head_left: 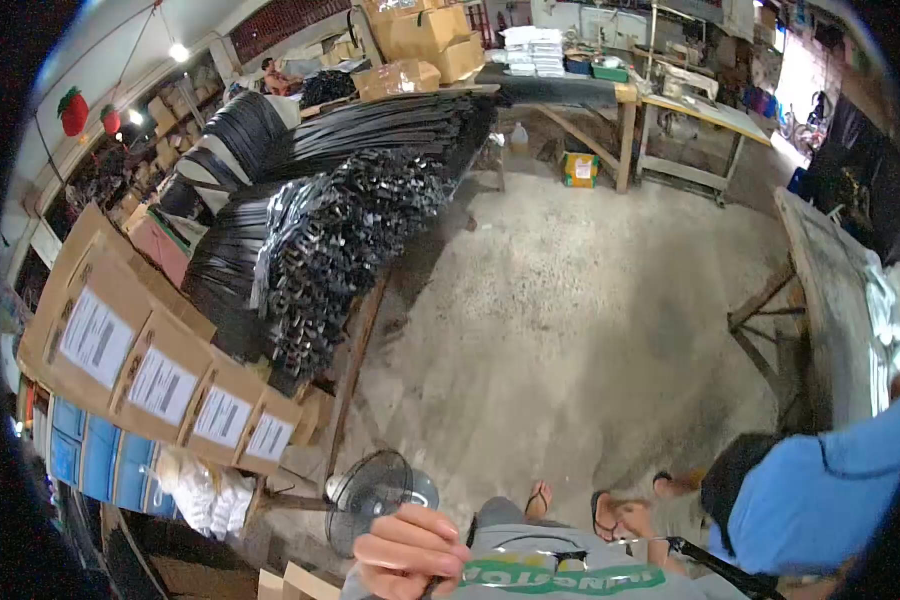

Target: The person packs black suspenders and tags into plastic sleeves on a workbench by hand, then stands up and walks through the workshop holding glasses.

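At the bottom edge, my left hand (410, 548) is raised in front of my grey shirt (570, 568), which has green lettering. Its fingers are curled together; a small dark bit shows below them, but I cannot make out what they hold. A thin frame, like eyeglasses (530, 553), lies across the shirt front, apart from the fingers. Just beyond the hand stands a fan (370, 495) with a round wire guard. My right hand does not show.
A large pile of black strips (360, 220) covers the table on the left, beside labelled cardboard boxes (160, 365). At right, a person in a blue shirt (820, 490) is close by, near a wooden table (840, 290). Concrete floor (560, 290) stretches ahead towards a workbench (560, 92).
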`<state>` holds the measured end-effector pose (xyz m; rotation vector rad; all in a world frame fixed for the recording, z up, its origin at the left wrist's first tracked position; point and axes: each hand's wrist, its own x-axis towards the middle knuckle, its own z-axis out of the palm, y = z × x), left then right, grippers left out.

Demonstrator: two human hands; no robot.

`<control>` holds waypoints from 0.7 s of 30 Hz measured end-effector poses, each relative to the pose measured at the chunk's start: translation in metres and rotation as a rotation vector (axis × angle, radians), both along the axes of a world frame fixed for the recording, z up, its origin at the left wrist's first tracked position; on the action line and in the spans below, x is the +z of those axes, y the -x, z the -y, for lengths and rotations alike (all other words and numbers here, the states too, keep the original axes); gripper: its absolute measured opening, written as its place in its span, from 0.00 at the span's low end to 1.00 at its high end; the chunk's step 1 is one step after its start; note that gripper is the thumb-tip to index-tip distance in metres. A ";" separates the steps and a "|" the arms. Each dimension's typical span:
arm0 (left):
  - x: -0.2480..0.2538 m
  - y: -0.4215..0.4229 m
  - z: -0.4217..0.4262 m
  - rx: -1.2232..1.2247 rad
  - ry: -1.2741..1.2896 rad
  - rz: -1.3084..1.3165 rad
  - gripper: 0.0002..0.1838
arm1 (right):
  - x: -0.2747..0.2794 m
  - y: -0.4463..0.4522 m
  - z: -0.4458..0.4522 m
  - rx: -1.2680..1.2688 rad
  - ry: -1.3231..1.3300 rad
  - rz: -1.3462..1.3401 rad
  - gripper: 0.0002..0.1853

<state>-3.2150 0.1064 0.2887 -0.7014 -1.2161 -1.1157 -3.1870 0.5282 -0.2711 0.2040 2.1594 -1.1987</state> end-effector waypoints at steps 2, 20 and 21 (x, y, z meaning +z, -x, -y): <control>-0.003 0.042 -0.008 0.003 -0.048 0.053 0.18 | 0.135 0.104 0.053 0.107 -0.246 -0.265 0.14; 0.011 0.515 0.007 -0.440 0.137 0.080 0.25 | 0.573 0.557 0.180 0.258 1.039 -1.387 0.19; 0.012 0.541 0.000 -0.436 0.115 0.067 0.24 | 0.577 0.577 0.180 0.278 0.970 -1.458 0.19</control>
